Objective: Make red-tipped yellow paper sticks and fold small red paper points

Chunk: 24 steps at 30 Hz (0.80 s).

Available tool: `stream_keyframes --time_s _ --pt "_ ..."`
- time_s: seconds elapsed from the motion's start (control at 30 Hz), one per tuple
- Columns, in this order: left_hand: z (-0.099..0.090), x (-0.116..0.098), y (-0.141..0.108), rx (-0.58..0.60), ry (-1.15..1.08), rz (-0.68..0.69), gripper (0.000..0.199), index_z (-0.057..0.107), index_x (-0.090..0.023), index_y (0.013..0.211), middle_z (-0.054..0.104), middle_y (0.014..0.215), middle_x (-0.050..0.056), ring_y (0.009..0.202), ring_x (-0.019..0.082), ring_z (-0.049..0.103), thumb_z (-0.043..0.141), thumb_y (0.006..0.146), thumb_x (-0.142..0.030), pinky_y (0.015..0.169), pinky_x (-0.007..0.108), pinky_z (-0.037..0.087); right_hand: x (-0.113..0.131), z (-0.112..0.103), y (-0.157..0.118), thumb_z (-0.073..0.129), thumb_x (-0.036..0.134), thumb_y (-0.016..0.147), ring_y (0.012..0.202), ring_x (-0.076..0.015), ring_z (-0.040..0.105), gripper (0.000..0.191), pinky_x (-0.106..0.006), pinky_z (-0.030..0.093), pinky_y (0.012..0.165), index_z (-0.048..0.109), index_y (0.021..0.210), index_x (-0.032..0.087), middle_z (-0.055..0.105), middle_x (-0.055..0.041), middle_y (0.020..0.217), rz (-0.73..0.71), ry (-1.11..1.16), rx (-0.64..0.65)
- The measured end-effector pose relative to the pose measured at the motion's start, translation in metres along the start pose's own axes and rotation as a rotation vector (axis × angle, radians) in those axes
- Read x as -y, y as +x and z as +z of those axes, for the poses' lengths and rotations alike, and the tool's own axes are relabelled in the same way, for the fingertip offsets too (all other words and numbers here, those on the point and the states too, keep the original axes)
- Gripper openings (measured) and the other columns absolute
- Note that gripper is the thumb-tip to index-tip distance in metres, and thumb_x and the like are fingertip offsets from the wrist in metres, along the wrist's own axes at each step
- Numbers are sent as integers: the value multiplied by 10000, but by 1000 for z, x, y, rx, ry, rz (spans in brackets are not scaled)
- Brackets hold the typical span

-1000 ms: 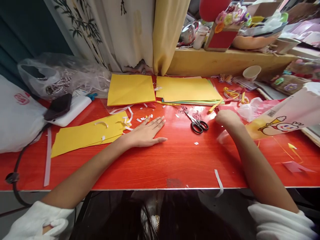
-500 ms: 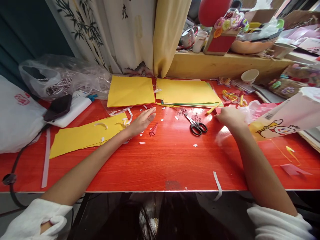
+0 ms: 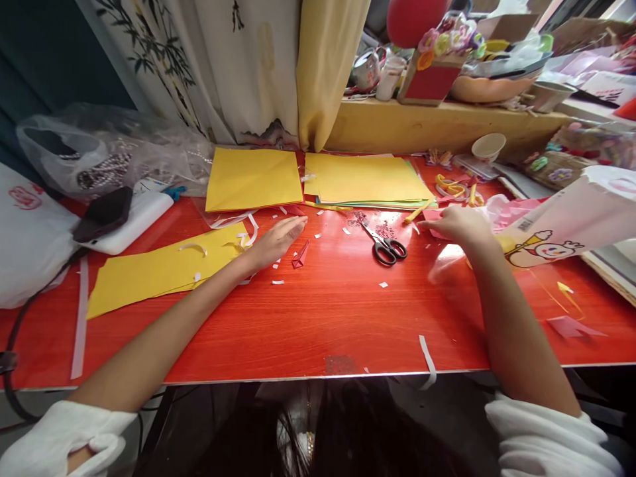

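My left hand (image 3: 279,241) rests on its edge on the red table, fingers stretched out together and nothing held. Just right of its fingertips lies a small folded red paper piece (image 3: 300,254). On the far right, my right hand (image 3: 462,225) is low over pink paper (image 3: 433,224), index finger extended and the other fingers partly hidden. I cannot tell whether it presses on the paper. Black-handled scissors (image 3: 385,245) lie between the hands, blades pointing away. Yellow paper strips (image 3: 144,268) lie under and beside my left forearm, with white paper curls on them.
Yellow sheets (image 3: 256,177) and a second paper stack (image 3: 368,179) line the back. White scraps dot the table (image 3: 318,318). A large paper cup (image 3: 561,218) lies tilted at right. A phone (image 3: 103,215), plastic bags and a cable (image 3: 14,331) sit left.
The view has shifted slightly, so things sit a little further left. My right hand has moved a little over the pink paper, showing more of it. My left hand stays in place.
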<state>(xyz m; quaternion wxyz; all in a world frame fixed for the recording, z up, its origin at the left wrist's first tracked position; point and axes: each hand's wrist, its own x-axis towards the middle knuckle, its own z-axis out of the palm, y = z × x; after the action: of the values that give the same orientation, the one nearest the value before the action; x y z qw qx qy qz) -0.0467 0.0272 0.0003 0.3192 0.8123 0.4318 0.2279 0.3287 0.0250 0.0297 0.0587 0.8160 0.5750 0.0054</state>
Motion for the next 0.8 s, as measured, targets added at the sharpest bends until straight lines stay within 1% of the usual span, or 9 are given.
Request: stream_keyframes --time_s 0.1,0.17,0.3,0.4,0.47,0.57,0.67,0.8 --pt "0 -1 0 9 16 1 630 409 -187 1333 394 1419 71 1332 173 326 177 896 -576 1129 353 227 3 -3 -3 524 397 774 660 -209 529 301 -304 320 567 594 663 127 611 -171 743 41 0 40" --pt "0 -2 0 12 15 -2 635 431 -184 1316 408 1408 71 1324 174 338 180 891 -585 1130 356 230 3 -5 -5 513 338 772 661 -192 523 245 -292 316 566 595 674 129 616 -160 755 21 7 58" --pt "0 -3 -1 5 8 -13 639 455 -175 1294 425 1393 72 1304 172 366 188 889 -590 1128 349 238 2 -8 -4 479 337 787 682 -192 535 278 -285 318 589 606 671 119 628 -162 766 -23 3 88" --pt "0 -4 -1 -1 6 -23 629 476 -181 1274 448 1376 74 1287 183 388 184 890 -586 1118 369 251 -2 -8 0 422 276 821 773 -218 551 282 -292 318 632 637 774 101 643 -187 884 -35 -8 87" --pt "-1 -4 -1 3 10 -27 614 484 -181 1266 460 1365 76 1280 184 396 189 896 -572 1113 371 253 -6 -10 1 375 216 838 807 -218 550 296 -291 317 647 646 838 95 640 -195 954 -45 1 94" --pt "-1 -5 -1 13 14 -38 589 487 -182 1267 464 1357 69 1279 174 395 200 906 -549 1113 348 252 -13 -14 1 336 168 847 786 -198 539 320 -280 321 637 637 909 80 634 -195 982 -52 38 105" --pt "-2 -6 -2 17 21 -43 573 488 -190 1269 473 1347 60 1272 167 404 202 913 -537 1107 332 261 -18 -14 1 351 170 852 770 -181 531 308 -270 324 632 618 975 77 630 -186 1004 -57 77 101" --pt "-2 -7 -2 12 45 -40 552 492 -215 1264 482 1341 49 1263 170 414 199 916 -528 1099 352 274 -18 -8 5 386 164 839 772 -191 543 271 -276 321 628 619 956 86 631 -195 1008 -36 81 56"
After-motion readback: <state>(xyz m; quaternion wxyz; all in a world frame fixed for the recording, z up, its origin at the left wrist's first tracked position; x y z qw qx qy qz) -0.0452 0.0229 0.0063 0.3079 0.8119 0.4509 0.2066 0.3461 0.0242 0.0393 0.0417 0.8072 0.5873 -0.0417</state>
